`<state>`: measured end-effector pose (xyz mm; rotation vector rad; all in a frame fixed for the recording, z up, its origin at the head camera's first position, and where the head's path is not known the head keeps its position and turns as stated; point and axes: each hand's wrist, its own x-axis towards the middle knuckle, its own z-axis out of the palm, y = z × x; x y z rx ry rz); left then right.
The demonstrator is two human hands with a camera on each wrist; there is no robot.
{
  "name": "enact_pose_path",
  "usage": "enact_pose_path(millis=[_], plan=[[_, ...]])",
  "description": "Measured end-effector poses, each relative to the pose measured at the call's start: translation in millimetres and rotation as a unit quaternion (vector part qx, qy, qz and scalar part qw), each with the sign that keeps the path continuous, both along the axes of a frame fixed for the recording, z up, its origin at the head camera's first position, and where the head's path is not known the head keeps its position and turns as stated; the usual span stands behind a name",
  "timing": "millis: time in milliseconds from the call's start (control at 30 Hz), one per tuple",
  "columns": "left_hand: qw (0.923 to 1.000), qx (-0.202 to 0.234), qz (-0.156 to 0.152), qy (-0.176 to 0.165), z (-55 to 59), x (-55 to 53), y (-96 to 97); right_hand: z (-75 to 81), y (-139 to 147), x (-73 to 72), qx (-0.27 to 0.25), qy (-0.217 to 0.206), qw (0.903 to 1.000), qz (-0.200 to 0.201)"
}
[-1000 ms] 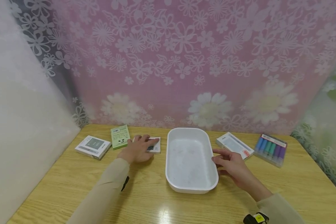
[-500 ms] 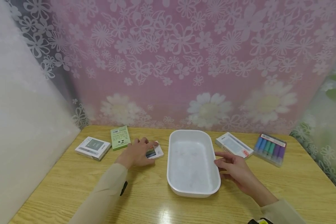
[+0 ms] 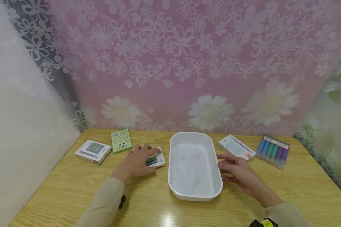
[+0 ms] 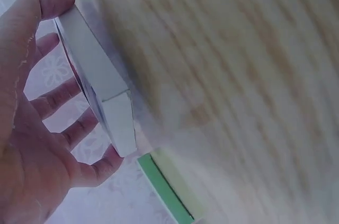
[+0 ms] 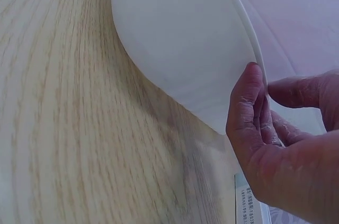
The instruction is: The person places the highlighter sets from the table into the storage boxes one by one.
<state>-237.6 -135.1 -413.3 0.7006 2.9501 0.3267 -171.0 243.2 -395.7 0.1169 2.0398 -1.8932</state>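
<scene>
A person's left hand [image 3: 136, 162], thumb and fingers bent, grips the edges of a small white rectangular box [image 3: 159, 160] left of a white plastic basin [image 3: 195, 195]; the right hand [image 3: 238, 171] pinches the basin's right rim. Securing the box appears underway; lifting would call for steady finger pressure. Only bare floor shows inside the basin. Far right, a clear plastic case [image 3: 273, 152] holds blue, green and purple markers [image 3: 272, 148].

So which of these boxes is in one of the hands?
The small white box just left of the white tray: it is the only box gripped, held in the left hand.
</scene>
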Motion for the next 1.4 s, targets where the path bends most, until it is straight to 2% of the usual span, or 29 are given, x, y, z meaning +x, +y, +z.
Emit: enact_pose_path(millis=[300,633,867,1100,1400], plan=[[0.9987,0.035,0.001,0.037,9.8,10.0,-1.3,0.3,1,-2.4,-0.007,-0.004,1.0000,0.000],[0.9959,0.057,-0.006,0.069,30.0,27.5,4.9,-4.1,2,-5.2,-0.026,0.008,0.9996,0.011],[0.9932,0.061,-0.013,0.099,46.0,33.2,7.5,-4.6,2,-5.7,-0.025,0.007,0.9996,0.008],[0.9927,0.058,-0.028,0.102,58.3,39.9,15.8,-4.8,2,-5.6,-0.026,0.009,0.9996,0.009],[0.9916,0.069,-0.059,0.092,65.4,48.1,34.5,-5.2,2,-5.6,-0.031,0.008,0.9994,0.011]])
